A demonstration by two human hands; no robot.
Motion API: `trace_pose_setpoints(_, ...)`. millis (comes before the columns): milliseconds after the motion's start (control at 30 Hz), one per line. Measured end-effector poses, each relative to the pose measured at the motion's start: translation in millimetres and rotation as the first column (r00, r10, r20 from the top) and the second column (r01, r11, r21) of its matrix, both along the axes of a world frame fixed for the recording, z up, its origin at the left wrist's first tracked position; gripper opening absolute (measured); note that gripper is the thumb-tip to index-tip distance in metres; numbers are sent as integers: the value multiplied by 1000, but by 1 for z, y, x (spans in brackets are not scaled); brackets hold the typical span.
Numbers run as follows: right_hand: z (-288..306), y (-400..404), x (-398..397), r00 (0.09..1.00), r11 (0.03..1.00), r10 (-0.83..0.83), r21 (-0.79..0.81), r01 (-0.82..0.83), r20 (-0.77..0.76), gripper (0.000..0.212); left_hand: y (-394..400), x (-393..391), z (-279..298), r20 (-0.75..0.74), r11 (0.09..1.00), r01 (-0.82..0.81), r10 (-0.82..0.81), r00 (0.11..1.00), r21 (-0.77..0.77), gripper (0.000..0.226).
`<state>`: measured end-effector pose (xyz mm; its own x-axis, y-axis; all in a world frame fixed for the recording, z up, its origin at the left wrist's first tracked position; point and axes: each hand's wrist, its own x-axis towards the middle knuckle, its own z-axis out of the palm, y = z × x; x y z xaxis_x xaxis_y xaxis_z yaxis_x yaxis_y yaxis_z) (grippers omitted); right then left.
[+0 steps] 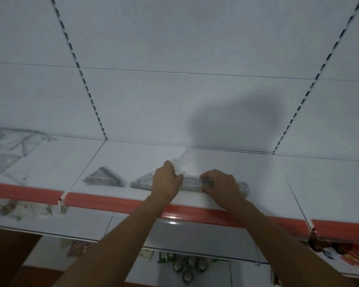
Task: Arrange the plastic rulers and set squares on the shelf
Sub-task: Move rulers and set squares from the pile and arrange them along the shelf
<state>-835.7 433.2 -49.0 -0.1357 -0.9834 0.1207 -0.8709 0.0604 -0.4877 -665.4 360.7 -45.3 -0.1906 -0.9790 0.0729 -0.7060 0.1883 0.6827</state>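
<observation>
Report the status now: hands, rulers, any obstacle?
Left hand holds one ruler. Right hand rests on ruler stack. Set squares lie beside. No obstacle seen.

On the shelf (267, 183), a stack of rulers (195, 184) lies along the front edge at centre. Left of it sit two stacks of set squares (105, 177), side by side. Behind the rulers, one ruler (188, 157) slants toward the back panel (174, 104). Far left lie loose set squares (13, 146). A lower shelf (81, 222) sits beneath.
</observation>
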Motion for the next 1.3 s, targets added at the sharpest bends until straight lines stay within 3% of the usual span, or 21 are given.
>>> trace_pose_setpoints(167,4,2,2,1000,998,4,-69,-5,-14,46,2,2,3,26,998,-31,33,999,-48,25)
trace_pose_setpoints(367,22,-16,19,997,944,-14,-328,39,76,27,14,27,14,45,990,-91,97,994,-111,26)
trace_pose_setpoints(533,25,-35,57,986,940,115,-333,-69,120,41,37,67,25,77,977,-149,162,984,-152,29)
trace_pose_setpoints(800,20,-38,149,913,900,366,-320,-296,182,29,74,160,14,26,921,-362,369,929,-141,26)
trace_pose_setpoints(900,24,-37,188,892,886,407,-323,-332,198,25,89,196,16,34,891,-405,420,907,-206,25)
trace_pose_setpoints(1100,40,-37,276,801,841,513,-367,-398,307,19,96,285,18,122,891,-424,445,887,-161,32)
trace_pose_setpoints(1300,51,-33,374,615,854,517,-315,-414,595,21,104,365,26,-39,911,-407,405,914,-74,25)
